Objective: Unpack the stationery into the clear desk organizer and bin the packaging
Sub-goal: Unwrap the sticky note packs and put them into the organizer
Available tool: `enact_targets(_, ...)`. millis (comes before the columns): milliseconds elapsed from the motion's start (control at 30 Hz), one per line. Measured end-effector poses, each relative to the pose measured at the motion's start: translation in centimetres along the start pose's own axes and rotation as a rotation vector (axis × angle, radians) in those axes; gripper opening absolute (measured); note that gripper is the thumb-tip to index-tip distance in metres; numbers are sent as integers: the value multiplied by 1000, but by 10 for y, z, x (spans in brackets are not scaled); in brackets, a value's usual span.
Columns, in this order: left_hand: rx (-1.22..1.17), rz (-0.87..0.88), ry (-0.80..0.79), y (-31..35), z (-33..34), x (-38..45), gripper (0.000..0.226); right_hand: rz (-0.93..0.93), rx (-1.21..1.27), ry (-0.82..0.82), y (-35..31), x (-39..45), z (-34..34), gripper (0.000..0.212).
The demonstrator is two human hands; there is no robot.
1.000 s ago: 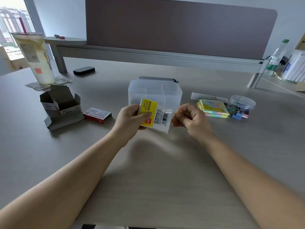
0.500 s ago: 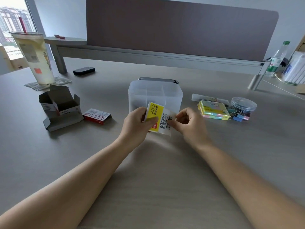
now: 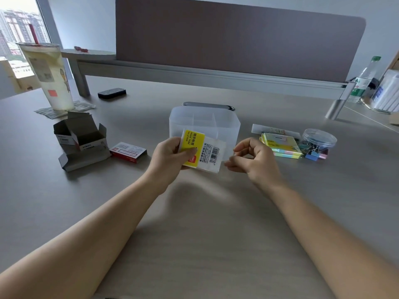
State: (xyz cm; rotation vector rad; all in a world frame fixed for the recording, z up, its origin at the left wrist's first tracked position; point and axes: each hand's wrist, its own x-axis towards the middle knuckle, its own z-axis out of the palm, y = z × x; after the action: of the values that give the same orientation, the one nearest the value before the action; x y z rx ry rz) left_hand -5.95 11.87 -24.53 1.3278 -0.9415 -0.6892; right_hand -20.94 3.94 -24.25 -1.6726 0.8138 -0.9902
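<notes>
My left hand (image 3: 170, 156) grips a small clear packet with a yellow label and a barcode, the index tabs packet (image 3: 203, 151), just above the desk. It hangs in front of the clear desk organizer (image 3: 228, 124), which stands at mid-desk with inner dividers. My right hand (image 3: 252, 158) hovers just right of the packet, fingers loosely curled, apart from it and holding nothing. A stack of pastel sticky notes (image 3: 280, 145) lies to the right of the organizer.
An opened grey cardboard box (image 3: 82, 141) and a red staple box (image 3: 128, 149) lie at the left. A clear tub of binder clips (image 3: 317, 143) sits at the right. A drink cup (image 3: 47, 76), a black remote (image 3: 111, 93) and a water bottle (image 3: 364, 78) stand farther back.
My right hand has let go of the packet's right edge and drawn slightly away. My left hand still grips the packet, now tilted more upright.
</notes>
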Motion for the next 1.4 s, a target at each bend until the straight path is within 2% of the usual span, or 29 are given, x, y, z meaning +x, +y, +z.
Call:
enact_targets(133,-91,-30,-38,0,-3,-1,15,-47,-151,2,0,-2,3,27)
enact_targets(267,-170,-55,-82,0,-4,-2,15,-14,-88,-83,-2,-4,4,5)
enact_targets(367,-168,-72,-115,0,-2,-2,15,41,-41,-124,-1,-2,4,15)
enact_targets(500,-144,-66,-114,1,-1,-1,14,113,51,-111,-5,-2,5,4)
enact_targets(633,-124,-60,-95,1,-4,0,13,127,89,-113,-4,-1,3,9)
enact_targets(800,-168,-55,27,2,-16,1,14,128,71,13,-3,1,-3,13)
enact_targets(900,-108,-51,77,3,-20,0,17,126,79,48,-5,1,-6,17)
enact_targets(1267,-56,-79,157,6,-33,-12,18,205,291,-144,-9,-7,-22,6)
enact_targets(1400,-9,-87,131,5,-35,-17,17,145,193,-116,-9,-14,-25,9)
